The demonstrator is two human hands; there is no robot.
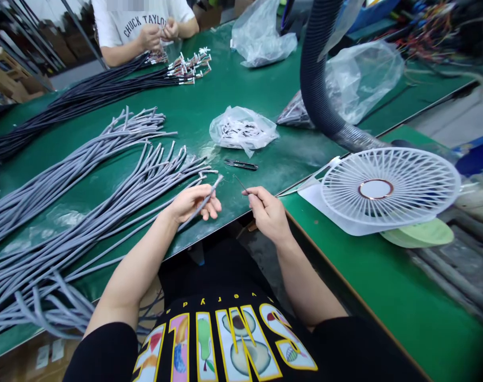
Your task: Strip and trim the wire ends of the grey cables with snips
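My left hand [193,203] is closed round a grey cable [217,182] near its end, which points up and to the right between thumb and fingers. Thumb and forefinger of my right hand [268,211] pinch a thin dark wire-like piece [240,183]; whether it is a wire or a slim tool I cannot tell. A small gap separates the piece from the cable end. Left of my hands lies a bundle of grey cables [133,196], their ends towards me and the middle of the table. Just beyond my hands are small thread snips [241,165].
A clear plastic bag [243,132] of small white parts lies behind the snips. Black cables [86,95] with white connectors run at the back left, near a co-worker's hands [157,34]. A black hose [316,74] and white fan [390,178] stand right, above the green table [352,254].
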